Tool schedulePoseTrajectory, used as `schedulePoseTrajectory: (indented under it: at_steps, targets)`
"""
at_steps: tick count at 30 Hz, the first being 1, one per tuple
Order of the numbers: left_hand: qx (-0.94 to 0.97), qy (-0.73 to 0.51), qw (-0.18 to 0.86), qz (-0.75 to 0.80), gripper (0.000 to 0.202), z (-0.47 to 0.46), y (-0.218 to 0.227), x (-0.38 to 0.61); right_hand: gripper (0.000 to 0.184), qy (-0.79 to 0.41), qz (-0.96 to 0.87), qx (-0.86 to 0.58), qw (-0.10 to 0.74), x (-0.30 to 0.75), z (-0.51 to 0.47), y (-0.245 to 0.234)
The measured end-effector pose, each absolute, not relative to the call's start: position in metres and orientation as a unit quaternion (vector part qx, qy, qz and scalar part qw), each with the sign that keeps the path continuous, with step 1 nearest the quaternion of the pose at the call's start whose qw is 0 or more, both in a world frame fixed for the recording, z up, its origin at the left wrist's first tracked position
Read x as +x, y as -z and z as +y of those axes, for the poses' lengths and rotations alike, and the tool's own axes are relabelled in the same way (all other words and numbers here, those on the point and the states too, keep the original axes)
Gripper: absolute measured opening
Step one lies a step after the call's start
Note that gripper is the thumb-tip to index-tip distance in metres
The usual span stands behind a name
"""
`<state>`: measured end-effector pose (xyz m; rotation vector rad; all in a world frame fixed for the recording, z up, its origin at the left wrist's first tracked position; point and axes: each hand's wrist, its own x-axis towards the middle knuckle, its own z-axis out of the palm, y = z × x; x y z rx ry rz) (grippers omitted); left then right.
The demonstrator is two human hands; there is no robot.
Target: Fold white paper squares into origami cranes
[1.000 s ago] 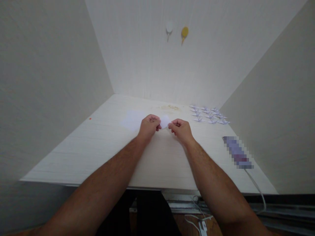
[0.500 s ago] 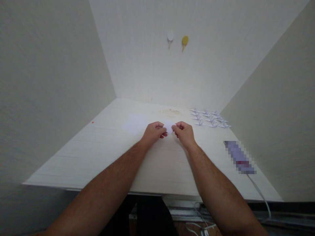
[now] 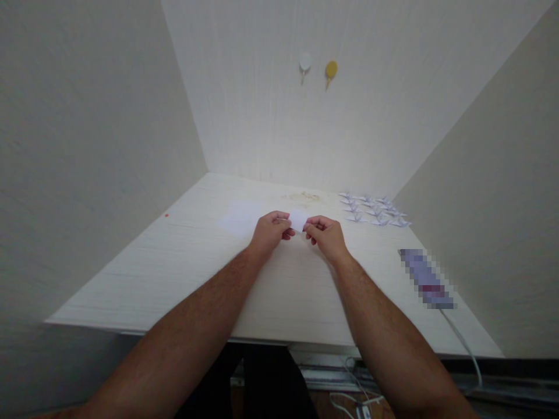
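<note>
Left hand (image 3: 268, 231) and right hand (image 3: 327, 234), nearly closed, pinch a small white paper (image 3: 298, 220), seemingly unfinished; folded paper birds (image 3: 378, 216) (rows, apparently done) sit at its three o'clock.

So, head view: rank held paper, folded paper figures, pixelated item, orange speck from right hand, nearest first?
1. Held paper: touching right hand, on its left.
2. Folded paper figures: far right.
3. Pixelated item: right, nearer camera.
4. Orange speck: far left.

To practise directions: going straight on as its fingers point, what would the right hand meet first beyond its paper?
Probably the left hand, holding the other side of the white paper; depth is unclear.
</note>
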<state>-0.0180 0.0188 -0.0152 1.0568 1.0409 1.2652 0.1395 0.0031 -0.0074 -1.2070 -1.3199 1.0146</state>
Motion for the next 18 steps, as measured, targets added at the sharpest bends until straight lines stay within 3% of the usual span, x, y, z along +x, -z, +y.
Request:
schedulePoseTrajectory:
  at_steps: [2,6,11,18]
  targets:
    - [0.446,-0.534,0.562,0.447,0.026,0.0173,0.0127,-0.018,0.031,-0.431,-0.551,-0.486,0.524,0.1399,0.0037,0.0077]
    - [0.467,-0.526,0.548,0.453,0.034,0.0157,0.0097,-0.0185,0.061,-0.435,-0.556,-0.451,0.546,0.142,0.0056,0.0083]
    - [0.491,-0.522,0.526,0.459,0.034,0.0176,0.0116,-0.0205,0.036,-0.406,-0.585,-0.465,0.526,0.1453,0.0067,0.0111]
    - [0.495,-0.535,0.564,0.389,0.043,0.0182,0.0116,-0.0226,0.028,-0.371,-0.588,-0.469,0.545,0.1449,0.0052,0.0089]
